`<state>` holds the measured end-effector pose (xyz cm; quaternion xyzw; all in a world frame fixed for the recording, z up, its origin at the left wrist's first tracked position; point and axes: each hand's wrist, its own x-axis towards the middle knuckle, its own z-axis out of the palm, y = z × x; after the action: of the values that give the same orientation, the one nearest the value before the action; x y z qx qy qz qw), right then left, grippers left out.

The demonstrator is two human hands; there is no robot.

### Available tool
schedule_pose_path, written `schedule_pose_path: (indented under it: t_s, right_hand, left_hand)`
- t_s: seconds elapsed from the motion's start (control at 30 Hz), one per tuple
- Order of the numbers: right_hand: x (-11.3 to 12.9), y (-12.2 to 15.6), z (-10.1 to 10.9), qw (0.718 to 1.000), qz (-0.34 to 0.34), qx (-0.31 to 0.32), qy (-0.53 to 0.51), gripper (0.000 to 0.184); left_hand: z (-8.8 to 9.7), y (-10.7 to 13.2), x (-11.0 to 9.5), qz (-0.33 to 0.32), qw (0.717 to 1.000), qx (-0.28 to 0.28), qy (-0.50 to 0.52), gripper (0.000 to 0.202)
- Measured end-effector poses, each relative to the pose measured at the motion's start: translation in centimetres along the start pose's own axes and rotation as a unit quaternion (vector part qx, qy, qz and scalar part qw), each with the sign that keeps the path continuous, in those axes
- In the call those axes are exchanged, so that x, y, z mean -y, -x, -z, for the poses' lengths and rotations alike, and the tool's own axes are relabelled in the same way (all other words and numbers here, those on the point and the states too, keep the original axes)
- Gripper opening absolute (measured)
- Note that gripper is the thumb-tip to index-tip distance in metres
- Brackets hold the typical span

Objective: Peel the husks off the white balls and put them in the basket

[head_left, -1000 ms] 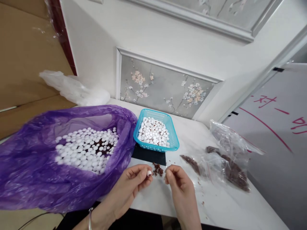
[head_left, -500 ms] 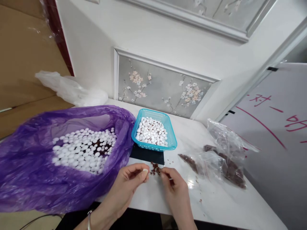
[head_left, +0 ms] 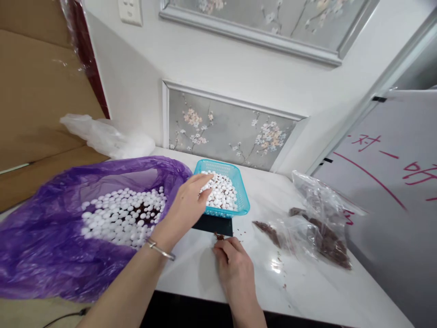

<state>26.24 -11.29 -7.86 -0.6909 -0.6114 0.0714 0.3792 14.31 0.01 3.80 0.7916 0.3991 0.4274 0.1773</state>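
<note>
My left hand (head_left: 189, 198) reaches over the left side of a blue plastic basket (head_left: 244, 200). Its thumb and fingers are apart above small white balls (head_left: 225, 191) in the basket, and nothing shows between them. On the white table (head_left: 191, 269), my right hand (head_left: 235, 269) rests at a small pile of brown bits (head_left: 219, 236). Its fingertips are pressed together, and what they hold, if anything, is hidden. Left of my hands lies an open purple plastic bag (head_left: 51, 246) with many white balls (head_left: 112, 223) and some dark brown bits inside.
Clear plastic bags of brown material (head_left: 332, 246) lie on the right of the table. A black flat piece (head_left: 213, 225) sits in front of the basket. White plastic film (head_left: 112, 139) lies behind the purple bag. A whiteboard (head_left: 375, 191) stands at right, cardboard (head_left: 37, 91) at left.
My left hand has moved up and forward from beside the brown pile to the basket; the white ball it pinched no longer shows. My right hand has shifted slightly left, onto the pile.
</note>
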Motion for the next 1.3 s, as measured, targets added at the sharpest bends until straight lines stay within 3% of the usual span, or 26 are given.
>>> schedule_pose_path:
  t_s: [0.13, 0.27, 0.33, 0.47, 0.67, 0.8, 0.93, 1.1, 1.17, 1.23, 1.3]
  right_hand:
    - [-0.1, 0.2, 0.2, 1.0, 0.001, -0.013, -0.006, 0.021]
    - [-0.6, 0.4, -0.4, 1.0, -0.014, -0.003, 0.021, 0.015]
    - [-0.9, 0.5, -0.7, 0.999, -0.019, 0.006, 0.034, 0.015]
    - [-1.3, 0.7, -1.1, 0.999, -0.018, 0.014, 0.044, 0.015]
    - [-1.6, 0.9, -1.0, 0.999, 0.008, -0.007, 0.032, 0.018]
    - [-1.1, 1.0, -0.5, 0.997, 0.028, -0.059, -0.052, 0.018]
    - [-0.6, 1.2, 0.2, 0.985, -0.027, -0.105, -0.13, 0.016]
    - [-0.6, 1.1, 0.5, 0.975, -0.072, -0.069, -0.199, 0.014]
    - [-0.6, 1.0, 0.4, 0.972, -0.074, -0.069, -0.212, 0.013]
    - [-0.6, 1.0, 0.2, 0.972, -0.063, -0.075, -0.215, 0.013]
    - [-0.7, 1.0, 0.2, 0.973, -0.054, -0.07, -0.211, 0.015]
  left_hand:
    - [5.5, 1.4, 2.3, 0.032, 0.994, 0.005, -0.103, 0.032]
    - [9.8, 3.3, 5.8, 0.114, 0.967, 0.115, -0.198, 0.029]
    - [10.4, 4.4, 7.6, 0.13, 0.952, 0.15, -0.234, 0.029]
    - [10.0, 5.8, 10.2, 0.142, 0.936, 0.168, -0.275, 0.03]
    - [9.5, 6.4, 11.9, 0.161, 0.927, 0.17, -0.292, 0.028]
    - [9.2, 6.6, 11.9, 0.162, 0.927, 0.168, -0.293, 0.03]
    - [8.9, 6.4, 11.4, 0.16, 0.933, 0.149, -0.286, 0.025]
    - [9.4, 6.0, 9.7, 0.163, 0.947, 0.092, -0.261, 0.019]
    - [9.5, 6.2, 8.3, 0.177, 0.965, 0.061, -0.183, 0.018]
    - [9.1, 6.7, 6.4, 0.196, 0.98, 0.03, -0.028, 0.016]
    - [8.2, 7.3, 4.4, 0.214, 0.967, 0.014, 0.139, 0.019]
